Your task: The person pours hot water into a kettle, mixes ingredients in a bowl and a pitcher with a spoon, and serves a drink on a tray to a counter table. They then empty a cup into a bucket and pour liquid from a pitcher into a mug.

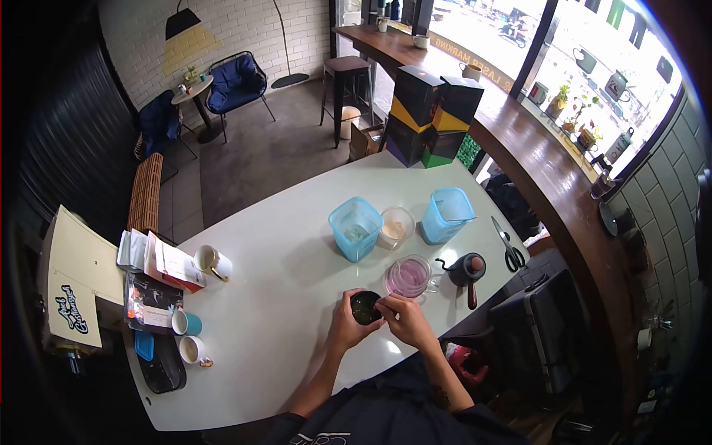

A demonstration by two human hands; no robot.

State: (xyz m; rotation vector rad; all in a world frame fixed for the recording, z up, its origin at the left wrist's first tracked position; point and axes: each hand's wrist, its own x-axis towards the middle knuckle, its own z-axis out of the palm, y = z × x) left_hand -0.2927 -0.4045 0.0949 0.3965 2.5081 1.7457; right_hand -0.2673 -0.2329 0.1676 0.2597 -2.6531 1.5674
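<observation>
A small dark bowl (365, 306) is held near the front of the white table. Its inside looks dark green, and I cannot tell what lies in it. My left hand (345, 320) wraps around the bowl's left side and front. At the right rim, the fingers of my right hand (404, 319) are pinched together; whatever they grip is hidden or too small to make out. Just beyond the hands stands a clear glass vessel (408, 277) with pinkish-purple contents. To its right is a black gooseneck kettle (467, 269) with a brown handle.
Two light-blue containers (356, 228) and a clear cup of beige powder (397, 228) stand farther back. Black scissors (510, 248) lie by the right edge. Mugs (213, 262) and papers (176, 265) occupy the left. Stacked dark boxes (434, 115) stand at the far end.
</observation>
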